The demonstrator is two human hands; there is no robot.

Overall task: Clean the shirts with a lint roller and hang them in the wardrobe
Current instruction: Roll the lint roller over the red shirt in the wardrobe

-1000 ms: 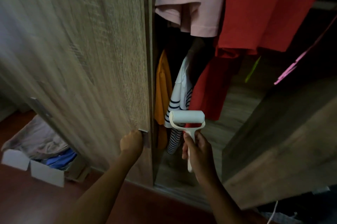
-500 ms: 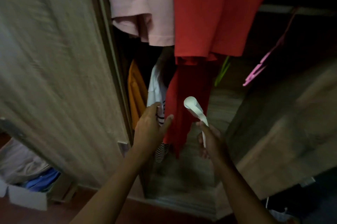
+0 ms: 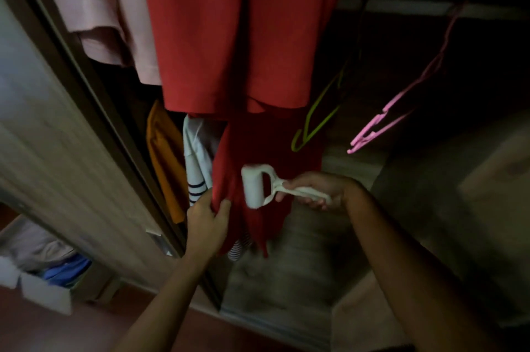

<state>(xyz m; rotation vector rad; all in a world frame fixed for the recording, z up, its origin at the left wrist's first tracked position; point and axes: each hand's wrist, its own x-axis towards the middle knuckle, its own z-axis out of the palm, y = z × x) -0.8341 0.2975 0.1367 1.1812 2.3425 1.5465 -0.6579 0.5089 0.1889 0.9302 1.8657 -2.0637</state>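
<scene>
Dark red hanging shirt (image 3: 258,148), centre of wood-grain wardrobe (image 3: 286,280): lower edge pinched by left hand (image 3: 207,219). White plastic lint roller (image 3: 253,186): head against the shirt, handle grasped by right hand (image 3: 318,189).

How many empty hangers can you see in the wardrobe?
2: a green hanger right of the red shirt, and a pink hanger further right. The pink may be two stacked; hangers under the shirts are hidden.
</scene>
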